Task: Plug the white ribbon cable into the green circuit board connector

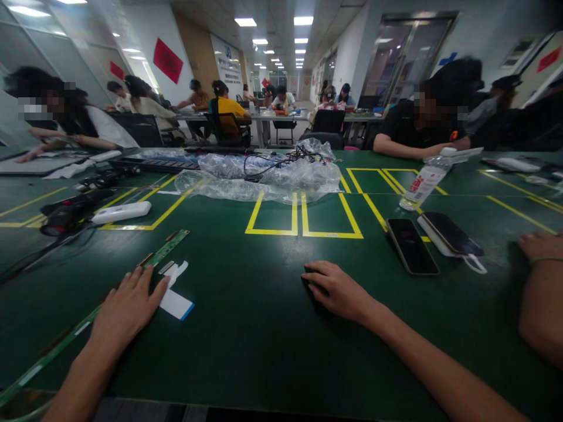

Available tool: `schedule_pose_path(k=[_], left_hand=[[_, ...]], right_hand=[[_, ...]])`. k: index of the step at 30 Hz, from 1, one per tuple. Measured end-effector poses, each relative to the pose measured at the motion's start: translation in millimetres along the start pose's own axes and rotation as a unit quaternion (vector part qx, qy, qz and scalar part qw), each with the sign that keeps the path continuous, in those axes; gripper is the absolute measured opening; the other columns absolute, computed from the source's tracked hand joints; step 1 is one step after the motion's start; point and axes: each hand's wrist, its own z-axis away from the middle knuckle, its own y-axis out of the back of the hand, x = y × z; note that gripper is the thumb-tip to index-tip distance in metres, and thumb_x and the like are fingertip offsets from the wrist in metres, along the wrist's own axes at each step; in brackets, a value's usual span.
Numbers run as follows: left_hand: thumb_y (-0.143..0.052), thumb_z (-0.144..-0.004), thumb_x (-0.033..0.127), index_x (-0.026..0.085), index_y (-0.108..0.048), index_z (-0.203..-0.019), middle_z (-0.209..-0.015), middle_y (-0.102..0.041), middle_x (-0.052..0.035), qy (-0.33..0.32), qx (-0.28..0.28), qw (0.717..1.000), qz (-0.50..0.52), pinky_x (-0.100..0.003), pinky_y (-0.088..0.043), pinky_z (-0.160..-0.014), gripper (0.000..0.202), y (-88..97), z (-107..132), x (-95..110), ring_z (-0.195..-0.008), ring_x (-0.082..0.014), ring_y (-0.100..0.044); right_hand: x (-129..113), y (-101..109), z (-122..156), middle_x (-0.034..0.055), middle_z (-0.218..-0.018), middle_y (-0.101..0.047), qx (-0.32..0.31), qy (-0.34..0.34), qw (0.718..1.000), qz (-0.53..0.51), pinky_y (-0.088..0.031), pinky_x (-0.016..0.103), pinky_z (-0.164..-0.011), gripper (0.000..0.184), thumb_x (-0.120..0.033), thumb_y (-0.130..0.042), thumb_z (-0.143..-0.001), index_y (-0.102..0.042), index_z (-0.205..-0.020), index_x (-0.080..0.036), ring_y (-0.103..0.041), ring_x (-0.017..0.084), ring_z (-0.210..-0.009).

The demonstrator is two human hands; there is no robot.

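Observation:
My left hand (127, 305) lies flat with its fingers stretched out, over the middle of a long, narrow green circuit board (169, 249) and hiding part of it. The board runs slantwise from the lower left edge of the table. Beside the thumb is a white flat ribbon cable (176, 300) with a blue end; its near part is under or against the hand. My right hand (336, 287) rests on the bare green table top (259, 328), fingers loosely apart, and nothing shows in it.
Crumpled clear plastic wrap (272, 176) with black cables lies ahead. Two phones (412, 246) and a bottle (424, 181) stand or lie to the right. At left are a white device (123, 212) and dark cables (73, 214). Another person's arm (543, 293) rests at far right.

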Motion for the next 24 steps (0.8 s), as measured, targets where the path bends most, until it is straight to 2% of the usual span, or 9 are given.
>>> schedule_pose_path(k=[2,4,6,8,11,13,18,21,24], left_hand=[[-0.026,-0.096,0.056,0.005,-0.043,-0.145,-0.149,-0.045,-0.0227,0.008,-0.007,1.000,-0.008,-0.060,-0.045,-0.101,0.072,2.9,2,3,-0.137,-0.0415,-0.043],[-0.029,-0.096,0.055,0.009,-0.049,-0.142,-0.152,-0.043,-0.0189,0.011,0.013,1.000,-0.018,-0.062,-0.041,-0.105,0.068,9.4,5,10,-0.141,-0.0416,-0.037],[-0.032,-0.096,0.051,0.011,-0.057,-0.134,-0.151,-0.045,-0.0173,-0.020,0.028,0.999,-0.025,-0.062,-0.037,-0.109,0.061,17.2,7,22,-0.142,-0.0401,-0.035],[-0.030,-0.098,0.046,0.009,-0.061,-0.130,-0.146,-0.050,-0.0196,-0.068,0.011,0.997,-0.022,-0.058,-0.038,-0.110,0.058,24.3,8,42,-0.139,-0.0377,-0.041],[-0.029,-0.100,0.041,0.008,-0.059,-0.133,-0.141,-0.055,-0.0208,-0.156,-0.016,0.988,-0.003,-0.053,-0.043,-0.107,0.056,32.4,10,88,-0.130,-0.0340,-0.053],[-0.033,-0.100,0.038,0.011,-0.058,-0.134,-0.141,-0.056,-0.0187,-0.222,-0.008,0.975,0.017,-0.052,-0.044,-0.107,0.050,37.1,11,127,-0.130,-0.0324,-0.053],[-0.045,-0.099,0.030,0.016,-0.055,-0.137,-0.142,-0.056,-0.0156,-0.387,0.027,0.919,0.073,-0.048,-0.048,-0.104,0.042,51.1,14,222,-0.132,-0.0307,-0.052],[-0.047,-0.098,0.031,0.014,-0.055,-0.135,-0.140,-0.058,-0.0168,-0.430,0.039,0.897,0.092,-0.047,-0.050,-0.102,0.041,57.0,11,257,-0.130,-0.0309,-0.054],[-0.047,-0.098,0.033,0.015,-0.057,-0.132,-0.137,-0.059,-0.0166,-0.432,0.051,0.893,0.117,-0.047,-0.050,-0.100,0.039,57.7,8,270,-0.127,-0.0311,-0.056]], right_hand=[[0,0,0,0.0108,-0.138,-0.057,-0.002,0.001,1.000,-0.003,-0.042,0.049,-0.107,0.036,-0.025,-0.051,-0.096,-0.062,-0.130,-0.022,-0.050,0.027,-0.129],[1,1,1,0.0108,-0.138,-0.057,-0.001,0.003,1.000,-0.010,-0.042,0.050,-0.107,0.036,-0.025,-0.052,-0.096,-0.062,-0.130,-0.023,-0.050,0.026,-0.129],[1,1,2,0.0106,-0.138,-0.057,0.003,0.002,1.000,-0.016,-0.042,0.050,-0.107,0.036,-0.024,-0.052,-0.095,-0.062,-0.130,-0.023,-0.050,0.026,-0.129],[2,1,3,0.0105,-0.138,-0.057,0.004,0.000,1.000,-0.017,-0.042,0.051,-0.106,0.036,-0.024,-0.052,-0.095,-0.062,-0.130,-0.024,-0.050,0.026,-0.129],[3,1,3,0.0105,-0.138,-0.057,0.006,-0.001,1.000,-0.015,-0.042,0.050,-0.107,0.035,-0.025,-0.052,-0.096,-0.062,-0.129,-0.023,-0.050,0.026,-0.129],[3,0,2,0.0107,-0.137,-0.058,0.009,-0.004,1.000,-0.014,-0.042,0.050,-0.107,0.035,-0.025,-0.052,-0.096,-0.062,-0.129,-0.023,-0.050,0.026,-0.129],[3,-2,1,0.0132,-0.139,-0.056,0.021,-0.030,0.999,0.004,-0.042,0.051,-0.108,0.042,-0.027,-0.053,-0.094,-0.057,-0.136,-0.022,-0.050,0.029,-0.130],[4,-4,1,0.0167,-0.144,-0.051,0.024,-0.053,0.998,0.039,-0.039,0.054,-0.109,0.049,-0.026,-0.054,-0.093,-0.053,-0.141,-0.020,-0.046,0.032,-0.134],[5,-5,3,0.0186,-0.147,-0.048,0.011,-0.055,0.997,0.058,-0.036,0.055,-0.111,0.050,-0.026,-0.055,-0.091,-0.053,-0.140,-0.018,-0.042,0.035,-0.137]])
